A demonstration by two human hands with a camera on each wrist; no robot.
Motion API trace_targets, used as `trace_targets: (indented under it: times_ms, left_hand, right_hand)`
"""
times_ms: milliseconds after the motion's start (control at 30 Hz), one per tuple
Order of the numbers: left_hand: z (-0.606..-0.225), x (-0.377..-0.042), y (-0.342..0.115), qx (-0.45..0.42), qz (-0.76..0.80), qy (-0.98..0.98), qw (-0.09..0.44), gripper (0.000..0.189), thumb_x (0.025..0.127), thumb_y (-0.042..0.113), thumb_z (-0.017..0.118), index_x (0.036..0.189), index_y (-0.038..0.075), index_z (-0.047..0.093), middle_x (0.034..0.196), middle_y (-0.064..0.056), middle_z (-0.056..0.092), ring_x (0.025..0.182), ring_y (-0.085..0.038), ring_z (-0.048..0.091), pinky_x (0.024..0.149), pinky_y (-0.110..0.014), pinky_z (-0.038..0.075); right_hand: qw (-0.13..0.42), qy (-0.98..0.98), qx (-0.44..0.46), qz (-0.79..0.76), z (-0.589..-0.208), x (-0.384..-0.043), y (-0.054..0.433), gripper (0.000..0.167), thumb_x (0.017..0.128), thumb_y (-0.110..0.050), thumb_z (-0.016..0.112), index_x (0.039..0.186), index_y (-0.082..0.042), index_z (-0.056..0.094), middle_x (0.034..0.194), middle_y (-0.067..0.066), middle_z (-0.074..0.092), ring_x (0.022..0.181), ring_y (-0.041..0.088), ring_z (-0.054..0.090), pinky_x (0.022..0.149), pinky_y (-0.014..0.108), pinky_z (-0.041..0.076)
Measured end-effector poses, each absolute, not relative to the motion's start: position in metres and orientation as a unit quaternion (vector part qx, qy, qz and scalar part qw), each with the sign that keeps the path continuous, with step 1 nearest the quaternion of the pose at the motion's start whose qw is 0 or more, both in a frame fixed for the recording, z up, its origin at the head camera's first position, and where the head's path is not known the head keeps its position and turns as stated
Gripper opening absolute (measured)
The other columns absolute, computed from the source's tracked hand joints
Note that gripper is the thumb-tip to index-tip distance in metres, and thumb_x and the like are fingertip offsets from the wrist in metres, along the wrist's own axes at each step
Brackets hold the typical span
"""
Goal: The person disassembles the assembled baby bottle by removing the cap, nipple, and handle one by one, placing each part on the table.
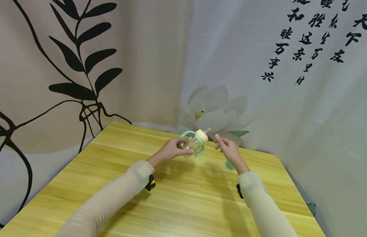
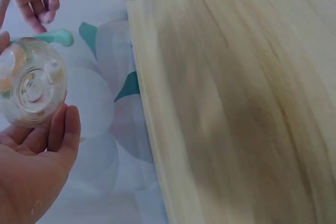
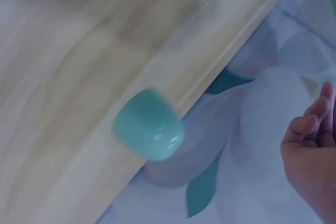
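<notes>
My left hand (image 1: 173, 148) grips a clear baby bottle (image 1: 187, 144) round its body, up over the far part of the table. The bottle has a yellow collar (image 1: 202, 135), a clear teat and green side handles (image 1: 200, 152). It tilts with the teat toward the upper right. In the left wrist view its round base (image 2: 35, 85) faces the camera, between thumb and fingers. My right hand (image 1: 229, 149) hovers just right of the teat, fingers loosely bent, holding nothing. Below it, a green bottle cap (image 3: 149, 124) sits on the table near the far edge.
The wood-grain table (image 1: 183, 197) ends shortly beyond the hands. Behind it hangs a curtain (image 1: 153, 65) printed with dark leaves, a pale flower and black characters. A small dark camera (image 1: 150, 182) is strapped at the left wrist, another (image 1: 239, 191) at the right.
</notes>
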State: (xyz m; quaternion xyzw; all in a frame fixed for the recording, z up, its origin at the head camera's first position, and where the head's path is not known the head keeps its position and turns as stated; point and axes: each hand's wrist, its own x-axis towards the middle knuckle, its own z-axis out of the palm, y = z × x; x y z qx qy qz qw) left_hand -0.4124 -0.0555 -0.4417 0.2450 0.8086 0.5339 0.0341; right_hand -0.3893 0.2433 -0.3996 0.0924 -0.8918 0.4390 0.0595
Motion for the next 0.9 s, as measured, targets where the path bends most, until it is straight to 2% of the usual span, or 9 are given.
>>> trace_targets:
  times_ms: [100, 300, 433, 567, 733, 900]
  left_hand:
    - [-0.439, -0.411, -0.052, 0.252, 0.526, 0.812, 0.027, 0.084, 0.085, 0.050, 0.087, 0.147, 0.001, 0.060, 0.097, -0.007, 0.070, 0.081, -0.017, 0.061, 0.067, -0.030, 0.053]
    - [-0.434, -0.408, -0.048, 0.269, 0.508, 0.818, 0.012, 0.083, 0.084, 0.050, 0.089, 0.142, -0.004, 0.062, 0.103, -0.006, 0.074, 0.085, -0.018, 0.068, 0.070, -0.031, 0.059]
    - [-0.434, -0.406, -0.046, 0.274, 0.499, 0.822, -0.009, 0.070, 0.084, 0.046, 0.090, 0.131, -0.001, 0.069, 0.102, -0.004, 0.075, 0.085, -0.017, 0.070, 0.071, -0.031, 0.061]
    - [-0.434, -0.406, -0.044, 0.291, 0.494, 0.819, -0.021, 0.055, 0.083, 0.042, 0.092, 0.119, 0.004, 0.073, 0.101, -0.002, 0.076, 0.086, -0.015, 0.071, 0.072, -0.030, 0.061]
    - [-0.433, -0.405, -0.042, 0.305, 0.495, 0.813, -0.021, 0.053, 0.084, 0.040, 0.092, 0.119, 0.005, 0.073, 0.102, -0.002, 0.076, 0.087, -0.014, 0.072, 0.073, -0.029, 0.061]
    - [-0.433, -0.404, -0.046, 0.302, 0.506, 0.808, -0.019, 0.051, 0.083, 0.039, 0.092, 0.117, 0.006, 0.074, 0.101, -0.001, 0.076, 0.087, -0.015, 0.072, 0.074, -0.031, 0.062]
  right_hand:
    - [0.047, -0.885, 0.099, 0.453, -0.393, -0.390, 0.230, 0.070, 0.107, -0.068, 0.043, 0.125, -0.007, 0.072, 0.102, 0.015, 0.071, 0.092, 0.030, 0.056, 0.088, 0.041, 0.045]
    - [0.049, -0.868, 0.106, 0.482, -0.390, -0.388, 0.212, 0.062, 0.108, -0.061, 0.048, 0.103, -0.003, 0.070, 0.092, 0.012, 0.069, 0.092, 0.034, 0.056, 0.086, 0.040, 0.046]
    - [0.052, -0.856, 0.099, 0.504, -0.393, -0.388, 0.201, 0.061, 0.106, -0.065, 0.050, 0.094, -0.007, 0.063, 0.088, 0.013, 0.066, 0.085, 0.029, 0.058, 0.083, 0.037, 0.048]
    - [0.054, -0.857, 0.061, 0.510, -0.393, -0.385, 0.196, 0.068, 0.100, -0.075, 0.050, 0.087, -0.009, 0.057, 0.079, 0.009, 0.062, 0.074, 0.023, 0.054, 0.077, 0.037, 0.047]
    - [0.057, -0.858, 0.021, 0.509, -0.391, -0.383, 0.192, 0.069, 0.093, -0.080, 0.057, 0.087, -0.011, 0.058, 0.074, 0.000, 0.057, 0.070, 0.018, 0.049, 0.068, 0.034, 0.044]
    - [0.050, -0.840, 0.024, 0.539, -0.388, -0.381, 0.188, 0.062, 0.093, -0.073, 0.066, 0.089, -0.011, 0.059, 0.076, -0.001, 0.055, 0.065, 0.014, 0.047, 0.058, 0.026, 0.040]
